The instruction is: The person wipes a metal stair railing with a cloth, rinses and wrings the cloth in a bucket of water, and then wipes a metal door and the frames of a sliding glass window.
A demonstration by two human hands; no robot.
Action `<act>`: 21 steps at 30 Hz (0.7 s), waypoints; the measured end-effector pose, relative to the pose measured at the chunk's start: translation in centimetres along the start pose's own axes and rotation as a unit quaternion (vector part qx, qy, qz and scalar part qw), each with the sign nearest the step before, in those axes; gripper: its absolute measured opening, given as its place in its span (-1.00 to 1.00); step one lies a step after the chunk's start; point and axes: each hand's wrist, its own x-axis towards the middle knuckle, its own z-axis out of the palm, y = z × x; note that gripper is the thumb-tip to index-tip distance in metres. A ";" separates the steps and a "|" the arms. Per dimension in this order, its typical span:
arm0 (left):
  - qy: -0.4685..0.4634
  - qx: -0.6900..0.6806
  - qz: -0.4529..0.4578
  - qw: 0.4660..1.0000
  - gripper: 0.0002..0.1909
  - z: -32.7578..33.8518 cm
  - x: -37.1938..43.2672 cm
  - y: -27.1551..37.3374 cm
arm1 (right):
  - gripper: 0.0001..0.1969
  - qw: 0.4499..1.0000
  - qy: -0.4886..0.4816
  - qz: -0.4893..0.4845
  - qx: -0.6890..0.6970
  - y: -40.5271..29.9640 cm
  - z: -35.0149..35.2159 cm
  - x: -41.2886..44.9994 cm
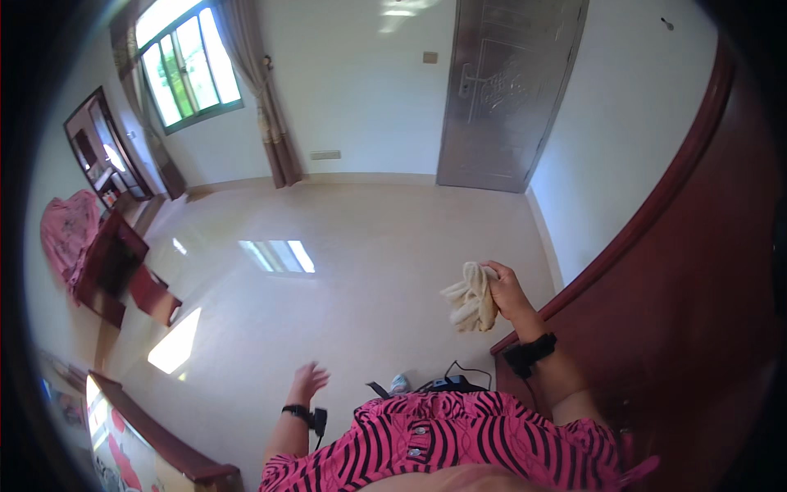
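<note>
A crumpled cream cloth (473, 298) hangs from my right hand (505, 288), pinched between the fingers and thumb above the tiled floor. Its folds droop to the left of the hand. My left hand (309, 378) is held low in front of my body, slightly blurred. Its fingers are loosely apart and I see nothing in them. Each wrist wears a black strap with a small device. Close to my right forearm rises a dark red wooden panel (664, 258) with a curved, rounded edge.
A grey door (507, 92) stands in the far wall. Curtains (270, 123) flank the window (190, 67). At left are a dressing mirror (107, 147), a pink cloth (71, 234) and a dark red wooden piece of furniture (117, 270). A wooden bed-like frame (160, 430) reaches in at lower left.
</note>
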 end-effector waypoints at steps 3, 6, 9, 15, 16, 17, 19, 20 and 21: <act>-0.277 -0.034 -0.003 0.960 -0.55 18.5 1.2 11.8 | -0.80 0.987 0.039 -0.030 -0.153 -4.2 0.4 5.2; -0.390 0.019 0.001 0.921 -0.39 33.8 -3.3 14.7 | -0.77 0.967 0.057 -0.112 -0.224 -2.0 0.0 5.0; -0.470 0.035 0.158 0.868 -0.38 40.6 -4.6 14.6 | -0.57 0.881 -0.123 -0.249 -0.383 -1.9 3.0 5.1; -0.552 0.140 0.338 0.750 -0.48 44.7 -2.8 22.1 | -0.48 0.949 -0.220 -0.061 -0.217 -5.8 -1.7 11.6; -0.474 0.264 0.472 0.695 -0.48 44.8 -2.0 24.2 | -0.48 0.941 -0.199 -0.077 -0.262 -6.0 -2.4 13.7; -0.508 0.176 0.400 0.742 -0.47 43.9 0.4 25.4 | -0.49 0.931 -0.178 -0.094 -0.306 -6.2 -2.9 16.1; -0.560 -0.030 0.217 0.799 -0.44 41.6 4.7 24.6 | -0.49 0.932 -0.187 -0.077 -0.302 -4.5 -4.8 20.4; -0.543 -0.104 0.158 0.818 -0.42 40.7 5.2 24.5 | -0.48 0.933 -0.191 -0.062 -0.299 -3.5 -5.7 22.4; -0.514 -0.180 0.108 0.832 -0.39 39.1 5.4 24.9 | -0.48 0.933 -0.198 -0.056 -0.294 -3.3 -5.6 24.3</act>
